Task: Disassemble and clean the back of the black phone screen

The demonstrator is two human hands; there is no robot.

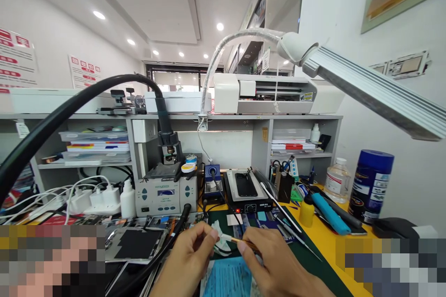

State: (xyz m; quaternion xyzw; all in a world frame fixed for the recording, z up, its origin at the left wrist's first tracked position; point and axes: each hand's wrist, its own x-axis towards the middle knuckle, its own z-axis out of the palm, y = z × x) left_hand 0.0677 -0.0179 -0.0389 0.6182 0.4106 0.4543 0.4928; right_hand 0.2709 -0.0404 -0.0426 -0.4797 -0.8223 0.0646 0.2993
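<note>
My right hand (272,257) is closed around a thin orange-brown stick with a white tip (226,237); whether it is a brush or a swab I cannot tell. That tip points left, towards the fingers of my left hand (190,255). The thumb and forefinger of my left hand are pressed together, and anything between them is too small to make out. Crumpled white tissue (223,247) lies just behind and between both hands. Under them is a bright blue printed sheet or packet (228,278) on the dark green mat (313,267).
A thick black hose (104,81) arches over the left side. Behind my hands stand a grey rework station (162,197), a soldering iron stand (213,181) and a black-based plate with a phone (245,184). A yellow bottle (306,212) and a blue-capped can (371,185) are at right.
</note>
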